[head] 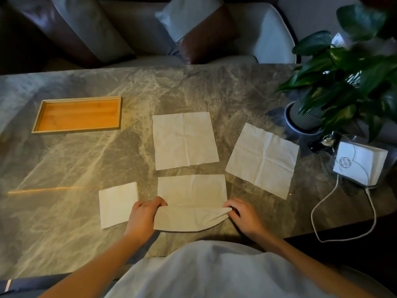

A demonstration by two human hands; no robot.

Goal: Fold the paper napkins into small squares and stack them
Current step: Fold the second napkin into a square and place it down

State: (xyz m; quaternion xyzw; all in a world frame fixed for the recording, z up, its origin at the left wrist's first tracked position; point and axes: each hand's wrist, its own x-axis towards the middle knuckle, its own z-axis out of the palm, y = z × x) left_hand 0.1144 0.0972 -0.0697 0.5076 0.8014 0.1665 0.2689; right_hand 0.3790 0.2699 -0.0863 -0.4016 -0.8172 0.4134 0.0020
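Note:
A white paper napkin [192,190] lies in front of me with its near edge lifted and curled over. My left hand [142,216] pinches its near left corner and my right hand [243,216] pinches its near right corner. A small folded napkin square [118,204] rests just left of my left hand. Two unfolded napkins lie flat farther back, one in the middle [184,140] and one to the right [263,160].
An empty wooden tray [36,123] sits at the far left of the marble table [86,168]. A potted plant [305,121] stands at the far right, with a napkin pack [361,164] in clear wrap and a white cable [318,214] near it.

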